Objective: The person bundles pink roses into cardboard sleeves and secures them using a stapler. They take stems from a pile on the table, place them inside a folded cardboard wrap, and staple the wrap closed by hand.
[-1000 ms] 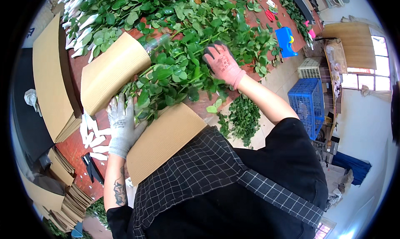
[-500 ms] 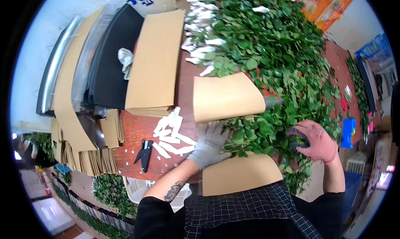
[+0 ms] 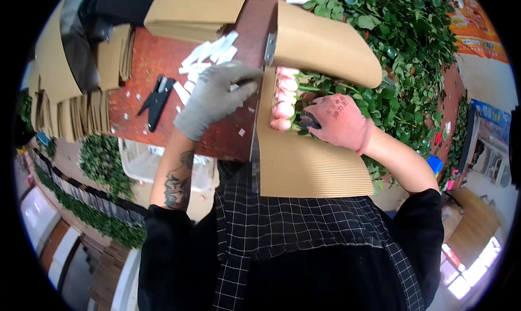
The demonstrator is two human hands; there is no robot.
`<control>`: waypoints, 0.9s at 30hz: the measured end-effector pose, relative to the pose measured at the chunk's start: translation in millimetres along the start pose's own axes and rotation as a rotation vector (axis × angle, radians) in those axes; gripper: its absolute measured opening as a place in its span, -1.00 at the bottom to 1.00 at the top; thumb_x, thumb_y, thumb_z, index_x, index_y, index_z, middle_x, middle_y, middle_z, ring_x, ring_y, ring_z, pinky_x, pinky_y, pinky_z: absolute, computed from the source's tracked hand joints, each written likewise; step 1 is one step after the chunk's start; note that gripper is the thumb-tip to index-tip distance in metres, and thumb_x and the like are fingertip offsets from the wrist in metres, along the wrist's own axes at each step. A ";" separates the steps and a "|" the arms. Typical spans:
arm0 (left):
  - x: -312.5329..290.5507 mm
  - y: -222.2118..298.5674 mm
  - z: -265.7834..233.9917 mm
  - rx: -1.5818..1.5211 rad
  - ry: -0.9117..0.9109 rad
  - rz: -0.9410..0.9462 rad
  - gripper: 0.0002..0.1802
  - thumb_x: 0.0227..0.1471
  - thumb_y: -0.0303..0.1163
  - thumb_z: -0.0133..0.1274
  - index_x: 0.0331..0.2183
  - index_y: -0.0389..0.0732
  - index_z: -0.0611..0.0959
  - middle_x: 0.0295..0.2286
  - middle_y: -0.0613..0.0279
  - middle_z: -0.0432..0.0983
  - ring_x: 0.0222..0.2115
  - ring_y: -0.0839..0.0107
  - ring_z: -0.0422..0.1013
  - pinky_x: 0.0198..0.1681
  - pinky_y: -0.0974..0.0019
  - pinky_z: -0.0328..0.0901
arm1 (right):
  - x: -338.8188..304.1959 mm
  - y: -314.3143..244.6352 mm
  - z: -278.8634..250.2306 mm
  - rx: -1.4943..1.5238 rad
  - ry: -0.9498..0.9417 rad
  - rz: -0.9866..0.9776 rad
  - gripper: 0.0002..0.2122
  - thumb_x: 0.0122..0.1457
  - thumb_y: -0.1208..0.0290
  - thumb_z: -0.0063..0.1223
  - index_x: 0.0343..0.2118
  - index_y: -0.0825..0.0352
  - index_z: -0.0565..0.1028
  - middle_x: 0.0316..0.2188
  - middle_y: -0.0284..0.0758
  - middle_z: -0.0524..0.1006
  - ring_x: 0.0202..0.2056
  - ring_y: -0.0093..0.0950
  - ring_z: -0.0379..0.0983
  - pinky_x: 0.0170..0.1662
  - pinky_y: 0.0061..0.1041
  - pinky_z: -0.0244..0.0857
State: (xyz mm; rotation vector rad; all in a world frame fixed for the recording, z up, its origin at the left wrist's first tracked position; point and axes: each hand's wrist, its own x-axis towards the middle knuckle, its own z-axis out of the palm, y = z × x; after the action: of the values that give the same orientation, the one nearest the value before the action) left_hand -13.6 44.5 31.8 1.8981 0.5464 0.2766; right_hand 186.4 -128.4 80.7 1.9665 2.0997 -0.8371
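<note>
On the corrugated cardboard sheet [image 3: 312, 164], which lies on the red bench [image 3: 163, 83] just in front of the person, there is a bunch of pink roses [image 3: 283, 102]. The heads of the roses are in a row near the left edge of the sheet, and the stems with green leaves run to the right, so the long axis of the bunch goes across the sheet, with the flowers pointing to the person's left. The far part of the sheet curls up and over the bunch like a roof.

The right hand [image 3: 339, 121], in a pink glove, lies on the stems just to the right of the rose heads, with the fingers bent around them; it presses or holds the bunch. The left hand [image 3: 220, 94], in a grey glove, is at the left edge of the sheet, beside the rose heads. Its fingers are bent and close together, and I cannot tell if they hold something.

To the left of the sheet, white paper strips [image 3: 209, 53] lie on the bench, and a black tool [image 3: 154, 99] lies further left. Beyond the strips there is a stack of flat cardboard sheets [image 3: 195, 7]. To the right of the sheet there is a big heap of green leafy stems [image 3: 412, 45].
</note>
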 end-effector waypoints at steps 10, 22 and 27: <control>-19.7 -9.1 29.7 0.017 -0.369 0.020 -0.71 -0.02 -0.34 0.03 -0.22 -0.17 0.68 -0.47 0.14 0.57 -0.41 0.30 0.50 -0.29 0.28 0.34 | 19.8 -8.1 38.2 -0.003 -0.145 0.012 -0.70 -0.04 0.24 0.11 -0.23 0.23 0.55 -0.37 -0.25 0.56 -0.26 -0.27 0.50 -0.15 -0.29 0.36; -21.3 -24.5 39.9 0.000 -0.575 -0.055 -0.64 0.01 -0.30 -0.01 -0.13 -0.08 0.65 -0.31 0.07 0.61 -0.29 0.21 0.53 -0.17 0.25 0.37 | 21.4 3.0 40.5 -0.241 0.183 -0.161 -0.83 -0.04 0.35 0.02 -0.34 0.21 0.45 -0.42 -0.30 0.47 -0.35 -0.33 0.48 -0.34 -0.36 0.36; -18.9 -14.7 40.5 0.221 -0.414 0.008 -0.64 0.04 -0.29 -0.06 -0.12 0.02 0.65 -0.31 0.08 0.60 -0.33 0.15 0.52 -0.18 0.18 0.37 | 18.9 14.7 38.8 -0.201 0.231 -0.225 -0.84 0.00 0.31 0.04 -0.35 0.21 0.45 -0.43 -0.31 0.47 -0.37 -0.35 0.48 -0.35 -0.36 0.36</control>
State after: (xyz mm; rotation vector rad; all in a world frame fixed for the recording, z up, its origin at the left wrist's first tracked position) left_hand -15.9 6.7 3.9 2.0962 0.2968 -0.1789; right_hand 187.7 -130.8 35.3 1.8226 2.4600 -0.4238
